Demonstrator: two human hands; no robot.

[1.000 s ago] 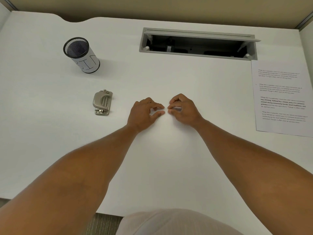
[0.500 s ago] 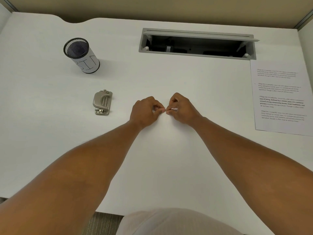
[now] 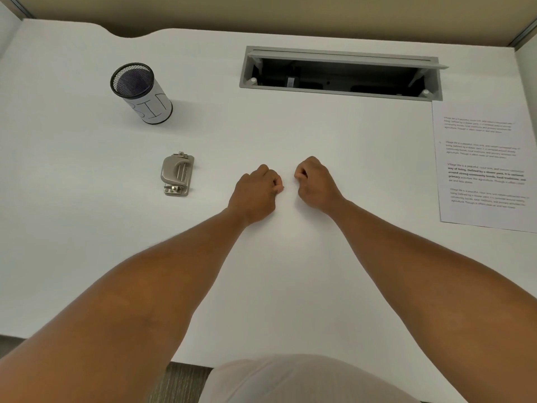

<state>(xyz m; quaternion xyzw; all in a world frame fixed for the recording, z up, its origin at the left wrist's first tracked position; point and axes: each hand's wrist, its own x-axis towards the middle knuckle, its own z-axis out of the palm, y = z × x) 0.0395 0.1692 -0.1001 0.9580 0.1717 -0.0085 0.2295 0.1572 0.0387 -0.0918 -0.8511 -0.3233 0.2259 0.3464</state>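
Observation:
Both of my hands rest on the white desk (image 3: 290, 271) near its middle. My left hand (image 3: 257, 191) is curled into a fist, knuckles up, and I see nothing in it. My right hand (image 3: 315, 184) is curled the same way, a short gap to its right, and nothing shows in its fingers either. A small silver hole punch (image 3: 177, 173) lies to the left of my left hand. Further back on the left stands a black mesh cup (image 3: 142, 94) wrapped in white paper with "BIN" written on it.
A printed sheet of paper (image 3: 482, 164) lies flat at the right edge of the desk. An open grey cable slot (image 3: 340, 74) is sunk into the desk at the back. A beige partition runs behind the desk.
My fingertips were touching each other between the hands. Both hands have now curled into fists and drawn slightly apart.

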